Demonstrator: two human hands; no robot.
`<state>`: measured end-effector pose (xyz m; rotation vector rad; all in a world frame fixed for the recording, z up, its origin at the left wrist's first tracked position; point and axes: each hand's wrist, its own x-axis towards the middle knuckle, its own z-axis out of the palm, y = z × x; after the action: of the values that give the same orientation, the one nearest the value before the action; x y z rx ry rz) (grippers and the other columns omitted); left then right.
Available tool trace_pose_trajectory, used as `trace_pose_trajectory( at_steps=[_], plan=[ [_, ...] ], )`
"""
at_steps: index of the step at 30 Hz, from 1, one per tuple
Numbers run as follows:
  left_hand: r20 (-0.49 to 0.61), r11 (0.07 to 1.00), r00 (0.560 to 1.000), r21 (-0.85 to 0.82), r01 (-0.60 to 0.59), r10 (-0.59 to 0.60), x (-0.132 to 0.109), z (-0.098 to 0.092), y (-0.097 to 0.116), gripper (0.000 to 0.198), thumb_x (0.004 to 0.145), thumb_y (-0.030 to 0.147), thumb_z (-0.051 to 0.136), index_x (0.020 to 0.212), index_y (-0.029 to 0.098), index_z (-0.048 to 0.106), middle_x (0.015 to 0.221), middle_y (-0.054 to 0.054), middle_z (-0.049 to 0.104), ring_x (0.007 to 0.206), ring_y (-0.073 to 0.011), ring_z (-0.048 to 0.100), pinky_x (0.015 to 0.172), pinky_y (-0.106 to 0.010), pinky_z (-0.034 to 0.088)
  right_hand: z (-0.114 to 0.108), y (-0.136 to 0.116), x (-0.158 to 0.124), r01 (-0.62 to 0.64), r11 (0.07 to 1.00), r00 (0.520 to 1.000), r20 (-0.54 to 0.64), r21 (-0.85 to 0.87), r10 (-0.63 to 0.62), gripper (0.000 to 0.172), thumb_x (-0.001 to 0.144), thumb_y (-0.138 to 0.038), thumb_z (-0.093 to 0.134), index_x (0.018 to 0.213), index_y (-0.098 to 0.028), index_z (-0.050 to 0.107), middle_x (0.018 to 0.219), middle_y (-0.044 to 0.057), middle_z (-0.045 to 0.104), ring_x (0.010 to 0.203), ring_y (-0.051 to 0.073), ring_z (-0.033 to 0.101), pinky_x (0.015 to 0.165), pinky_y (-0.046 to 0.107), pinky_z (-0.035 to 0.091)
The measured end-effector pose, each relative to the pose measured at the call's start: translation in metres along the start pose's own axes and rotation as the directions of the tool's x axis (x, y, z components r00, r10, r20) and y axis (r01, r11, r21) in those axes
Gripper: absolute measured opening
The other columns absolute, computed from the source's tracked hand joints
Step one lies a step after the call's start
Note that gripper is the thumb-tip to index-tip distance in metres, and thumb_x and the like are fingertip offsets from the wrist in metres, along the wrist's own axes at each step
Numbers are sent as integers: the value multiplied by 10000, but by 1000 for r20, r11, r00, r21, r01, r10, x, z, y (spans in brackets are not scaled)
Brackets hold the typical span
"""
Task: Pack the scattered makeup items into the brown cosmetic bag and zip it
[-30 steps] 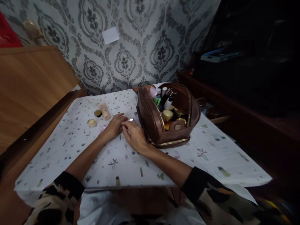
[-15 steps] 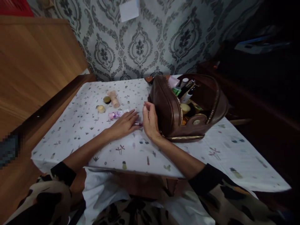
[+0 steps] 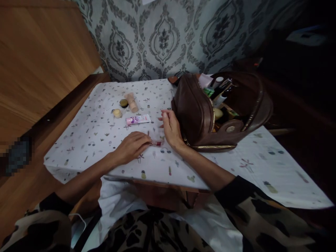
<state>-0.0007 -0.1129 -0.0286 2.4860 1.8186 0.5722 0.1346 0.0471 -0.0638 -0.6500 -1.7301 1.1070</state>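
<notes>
My left hand point(image 3: 135, 144) rests low over the cloth, its fingers closed on one end of a small lip gloss tube point(image 3: 156, 143) with a dark red end pointing right. Opposite it, my right hand point(image 3: 172, 128) is open, the fingers apart and holding nothing, at the left side of a brown leather makeup bag point(image 3: 193, 108). The bag stands unzipped, with brushes, tubes and a pale sponge-like item inside. Beyond my left hand lies a pink and white cream tube point(image 3: 138, 119).
A beige tube point(image 3: 131, 102), a round olive-lidded pot point(image 3: 123, 103) and a small cream-coloured round item point(image 3: 117, 113) lie at the back left of the patterned tablecloth point(image 3: 97, 115). A wooden panel point(image 3: 49, 45) rises at left; the patterned wall point(image 3: 162, 45) stands behind.
My left hand has drawn back toward me and the lip gloss has come nearer, away from the cream tube. My right hand stays beside the bag. The view has tilted down a little.
</notes>
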Motion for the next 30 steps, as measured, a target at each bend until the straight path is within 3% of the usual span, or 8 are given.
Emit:
trace_pose_trajectory(
  at_steps=[3, 7, 10, 13, 16, 20, 25, 30],
  plan=[
    [34, 998, 999, -50, 38, -37, -4, -7, 6, 260, 1053, 341, 473, 1199, 190, 627, 1150, -107, 702, 1076, -229, 647, 946, -389, 531, 3, -2, -5, -92, 995, 993, 80, 34, 89, 535, 979, -686, 337, 1129, -211, 531, 959, 75, 640, 742, 196, 664, 535, 284, 503],
    [38, 976, 995, -196, 100, -94, -14, -12, 11, 225, 1055, 312, 474, 1149, 202, 646, 1098, -85, 692, 1034, -205, 638, 912, -337, 514, -2, -10, -17, -132, 991, 967, 218, -3, 130, 483, 994, -660, 354, 1068, -222, 543, 867, 35, 630, 655, 163, 627, 544, 265, 467],
    [27, 961, 985, -217, 174, -172, -26, -9, 13, 204, 1035, 318, 519, 1156, 200, 634, 1020, -68, 668, 950, -195, 619, 845, -313, 502, -10, -20, -28, 29, 993, 933, 361, -111, 13, 464, 1022, -605, 347, 934, -212, 578, 818, 44, 622, 719, 179, 611, 655, 297, 470],
    [16, 961, 976, -171, 217, -217, -34, -6, 13, 217, 1016, 353, 558, 1149, 193, 620, 988, -63, 636, 928, -205, 587, 836, -324, 482, -15, -30, -35, 225, 956, 853, 512, -189, -99, 482, 1046, -543, 328, 800, -206, 569, 819, 65, 600, 810, 203, 591, 772, 337, 450],
    [-37, 958, 974, -191, 212, -223, -33, -6, 11, 189, 1029, 349, 525, 1075, 189, 614, 999, -67, 624, 948, -207, 570, 868, -330, 467, -16, -33, -35, 270, 944, 797, 595, -189, -109, 489, 1051, -514, 320, 752, -204, 551, 791, 56, 583, 797, 199, 569, 785, 342, 429],
    [-117, 928, 956, -296, 225, -269, -17, -7, -1, 175, 1024, 349, 521, 1041, 195, 604, 957, -34, 626, 867, -175, 579, 807, -294, 467, -16, -30, -27, 112, 987, 798, 602, -115, -21, 493, 1012, -555, 394, 702, -203, 544, 642, 0, 525, 640, 159, 509, 656, 304, 400],
    [-196, 886, 935, -421, 192, -295, -1, -2, -20, 185, 992, 360, 571, 1015, 184, 625, 921, -23, 641, 814, -156, 586, 727, -260, 463, -17, -22, -18, -162, 984, 798, 596, 73, 87, 385, 835, -528, 693, 985, -174, 689, 735, -5, 626, 647, 144, 553, 608, 271, 435],
    [-223, 918, 944, -366, 149, -242, -4, 5, -27, 228, 984, 389, 617, 1097, 195, 655, 948, -30, 660, 835, -161, 601, 754, -266, 486, -13, -17, -23, -158, 981, 844, 532, 115, 73, 309, 776, -447, 752, 958, -199, 724, 805, 7, 676, 726, 159, 588, 695, 301, 473]
  ],
)
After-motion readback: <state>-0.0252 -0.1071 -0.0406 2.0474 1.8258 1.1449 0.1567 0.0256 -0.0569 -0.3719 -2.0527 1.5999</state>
